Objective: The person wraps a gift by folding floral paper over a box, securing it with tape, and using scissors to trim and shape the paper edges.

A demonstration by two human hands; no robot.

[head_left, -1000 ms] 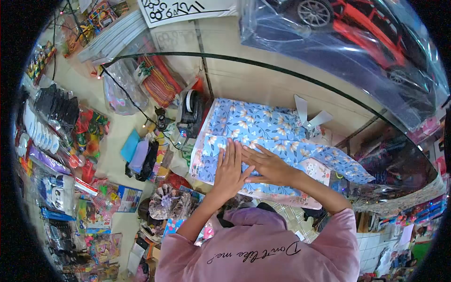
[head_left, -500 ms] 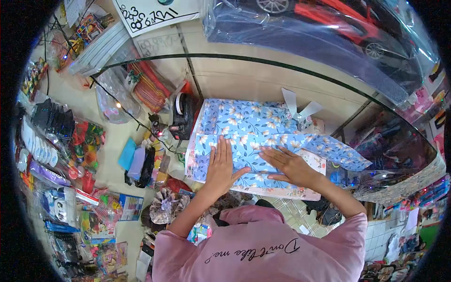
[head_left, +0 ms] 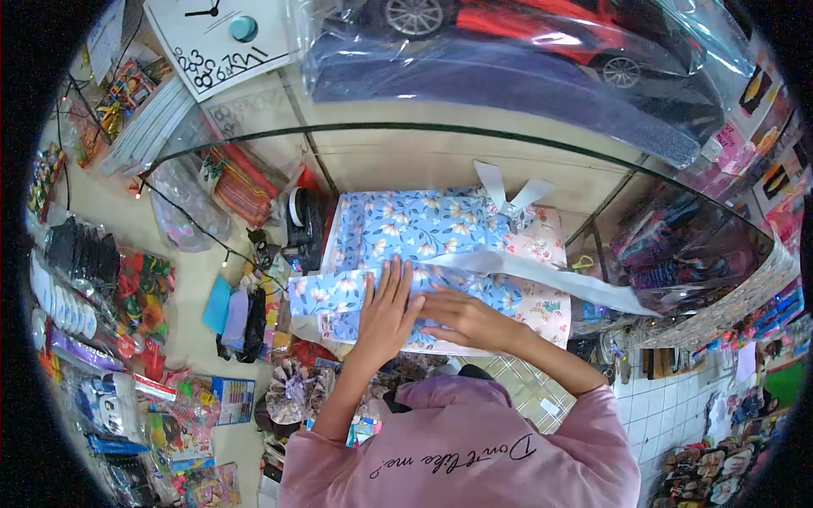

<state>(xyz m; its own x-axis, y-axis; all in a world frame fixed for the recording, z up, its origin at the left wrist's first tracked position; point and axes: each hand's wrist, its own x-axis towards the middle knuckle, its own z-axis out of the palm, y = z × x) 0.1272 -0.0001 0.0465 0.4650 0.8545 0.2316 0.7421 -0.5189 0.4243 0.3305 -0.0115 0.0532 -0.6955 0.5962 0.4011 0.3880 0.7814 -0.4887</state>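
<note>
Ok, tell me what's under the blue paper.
Pink floral paper shows beneath the blue paper, sticking out past its right side. Anything under the middle is covered, so I can't tell what lies there.

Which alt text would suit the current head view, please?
A left hand and a right hand rest on blue floral material, lying over a pink floral sheet. At the top is a plastic-wrapped red toy car; packaged goods crowd the left side.
</note>
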